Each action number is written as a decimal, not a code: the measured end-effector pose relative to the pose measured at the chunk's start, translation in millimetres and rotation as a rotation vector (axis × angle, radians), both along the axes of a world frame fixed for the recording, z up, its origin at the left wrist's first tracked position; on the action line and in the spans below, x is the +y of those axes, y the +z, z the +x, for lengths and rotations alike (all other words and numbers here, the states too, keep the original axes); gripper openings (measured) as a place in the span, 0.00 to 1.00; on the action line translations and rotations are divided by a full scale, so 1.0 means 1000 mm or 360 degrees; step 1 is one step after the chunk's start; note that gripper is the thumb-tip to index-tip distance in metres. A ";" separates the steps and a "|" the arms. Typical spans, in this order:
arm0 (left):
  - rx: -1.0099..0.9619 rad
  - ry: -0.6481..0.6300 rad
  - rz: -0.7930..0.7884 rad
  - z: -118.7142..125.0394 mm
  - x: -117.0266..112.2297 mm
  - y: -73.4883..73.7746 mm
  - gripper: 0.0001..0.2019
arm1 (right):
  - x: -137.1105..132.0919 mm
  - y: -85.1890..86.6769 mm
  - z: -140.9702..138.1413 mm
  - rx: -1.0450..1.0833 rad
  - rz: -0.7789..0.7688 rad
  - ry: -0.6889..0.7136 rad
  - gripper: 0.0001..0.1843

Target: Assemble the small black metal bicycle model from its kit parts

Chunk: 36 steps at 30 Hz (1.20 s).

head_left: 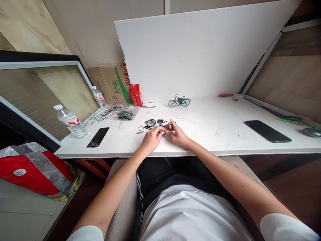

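Note:
My left hand (152, 137) and my right hand (177, 135) meet near the table's front edge, fingers pinched together. Between their fingertips is a small dark model part, too small to make out its kind. A thin dark rod (171, 121) stands up from the fingers of my right hand. Just beyond my left hand lie a black spoked model wheel (150, 123), a thin black ring (140, 128) and other small black parts. A black block-like part (160, 121) lies behind the fingertips. Farther back stands a green model bicycle (179, 101).
On the left are a water bottle (71, 121), a phone (98, 137), part frames (107, 113) and a plastic bag of parts (126, 114). A black, phone-shaped slab (268, 131) and a mouse (312, 132) lie right. A white board (200, 57) leans behind.

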State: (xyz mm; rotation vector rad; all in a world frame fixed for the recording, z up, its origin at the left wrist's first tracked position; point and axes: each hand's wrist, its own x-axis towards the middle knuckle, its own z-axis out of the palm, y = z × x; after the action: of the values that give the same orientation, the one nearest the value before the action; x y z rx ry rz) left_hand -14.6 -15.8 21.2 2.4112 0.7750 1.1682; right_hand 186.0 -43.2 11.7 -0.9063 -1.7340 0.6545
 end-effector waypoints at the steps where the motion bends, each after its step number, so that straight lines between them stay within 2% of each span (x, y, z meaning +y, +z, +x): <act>1: 0.0000 0.0001 0.0001 0.000 0.000 0.000 0.08 | 0.000 0.000 0.000 -0.0003 -0.0001 -0.0007 0.12; 22: 0.0018 0.0004 0.0003 0.000 0.003 -0.004 0.08 | 0.001 -0.002 0.000 -0.0066 0.0008 -0.0033 0.10; 36: 0.0006 0.0051 -0.0022 -0.001 0.003 -0.005 0.08 | 0.003 -0.008 0.002 -0.0354 0.0150 -0.0164 0.08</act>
State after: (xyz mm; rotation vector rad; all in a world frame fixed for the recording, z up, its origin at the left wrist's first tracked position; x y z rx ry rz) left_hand -15.5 -12.4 15.7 2.3991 0.8227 1.1668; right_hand 187.6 -40.6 3.7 -1.0261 -1.8833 0.4128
